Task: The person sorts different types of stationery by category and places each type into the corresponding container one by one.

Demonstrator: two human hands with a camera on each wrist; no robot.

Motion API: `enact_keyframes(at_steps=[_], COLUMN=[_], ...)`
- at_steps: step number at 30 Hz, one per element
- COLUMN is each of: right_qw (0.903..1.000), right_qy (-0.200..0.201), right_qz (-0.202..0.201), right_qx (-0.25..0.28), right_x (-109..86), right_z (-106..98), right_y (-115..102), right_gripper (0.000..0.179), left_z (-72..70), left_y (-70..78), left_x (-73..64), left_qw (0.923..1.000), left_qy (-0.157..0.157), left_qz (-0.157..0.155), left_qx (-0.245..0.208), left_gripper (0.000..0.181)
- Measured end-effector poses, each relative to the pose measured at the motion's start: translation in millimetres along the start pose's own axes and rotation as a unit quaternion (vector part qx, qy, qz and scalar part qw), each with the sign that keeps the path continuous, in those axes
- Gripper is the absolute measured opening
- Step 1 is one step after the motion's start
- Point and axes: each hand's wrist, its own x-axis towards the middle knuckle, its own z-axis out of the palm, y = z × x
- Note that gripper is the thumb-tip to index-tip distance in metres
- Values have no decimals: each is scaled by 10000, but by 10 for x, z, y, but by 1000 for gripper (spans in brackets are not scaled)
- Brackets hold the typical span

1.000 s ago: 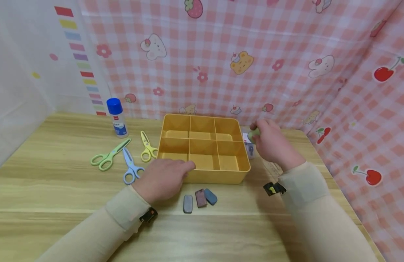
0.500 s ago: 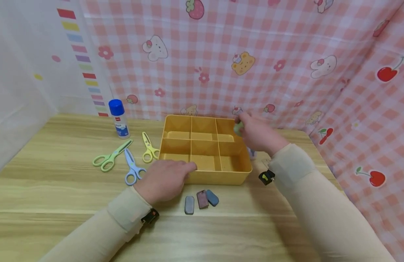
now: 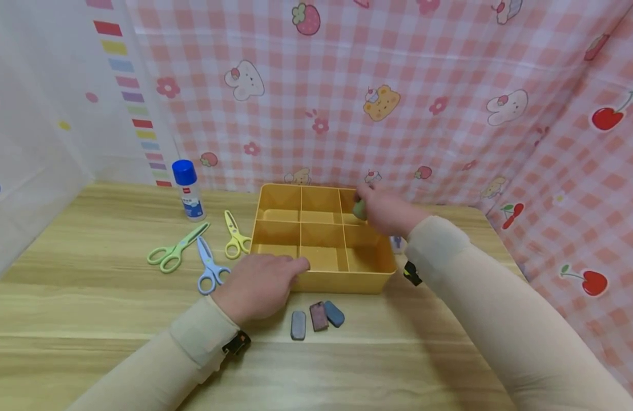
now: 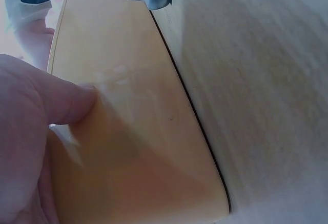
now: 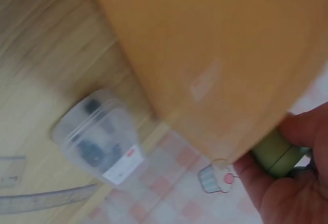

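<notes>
A yellow six-compartment organizer box (image 3: 342, 282) stands in the middle of the table. My left hand (image 3: 258, 285) grips its front wall near the left corner; in the left wrist view the thumb (image 4: 72, 101) lies on the outer face. Over the back right compartment, my right hand (image 3: 390, 211) holds a small rounded green object (image 5: 277, 155) with a seam line. Its kind I cannot tell, as the fingers cover part of it. In front of the box lie three small eraser-like blocks: grey (image 3: 298, 325), mauve (image 3: 318, 315) and blue (image 3: 334, 314).
Green scissors (image 3: 177, 249), blue scissors (image 3: 208, 265) and yellow scissors (image 3: 236, 237) lie left of the box. A blue-capped glue bottle (image 3: 189, 191) stands behind them. Right of the box are a clear plastic container (image 5: 100, 139) and a clear ruler (image 5: 46, 199). A checked curtain (image 3: 316, 103) hangs behind.
My right hand has carried the green object leftward from beside the box to over its back right compartment. The left hand keeps its hold on the box.
</notes>
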Motion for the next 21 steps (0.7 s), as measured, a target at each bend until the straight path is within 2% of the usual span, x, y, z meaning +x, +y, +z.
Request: enact_keyframes(at_steps=[4, 12, 21], right_qw=[9998, 9988, 9940], right_qy=[-143, -141, -522], right_qz=[40, -280, -349], right_qx=[-90, -385, -892], right_x=[60, 146, 186], right_z=[34, 72, 62], right_y=[12, 21, -2], right_gripper=[46, 38, 52], left_z=[-7, 0, -10], left_y=[5, 0, 9], left_x=[2, -9, -14], left_qw=[10000, 10000, 10000], left_qy=[-3, 32, 67], left_qz=[-2, -3, 0], left_qx=[-42, -24, -20], left_gripper=[24, 26, 25])
